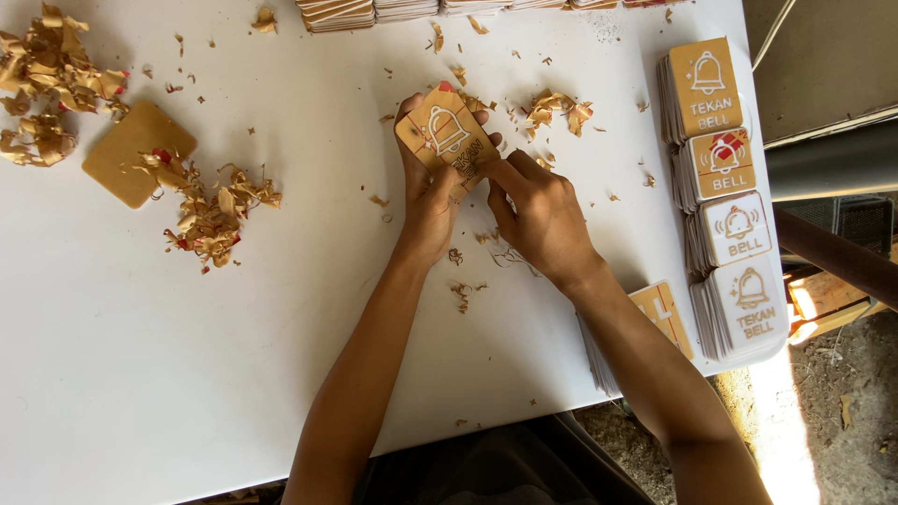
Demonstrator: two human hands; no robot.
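The left hand (426, 201) grips a square bell sign plate (447, 138) near the middle of the white table (281, 309), thumb and fingers clamped on its edges, while the right hand (538, 213) pinches the brown masking paper at its near corner. The thin paper may tear into small scraps, or a nail may scratch the smooth surface. Curled paper peelings (210, 213) lie left; stacked sign plates (725, 196) stand right.

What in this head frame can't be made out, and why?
- Plaque lower corner: covered by the left hand and right hand.
- Stacks at the top edge: cut off by the frame.
- Stack under the right forearm: mostly hidden by the arm.
- Scraps: too small to tell apart.
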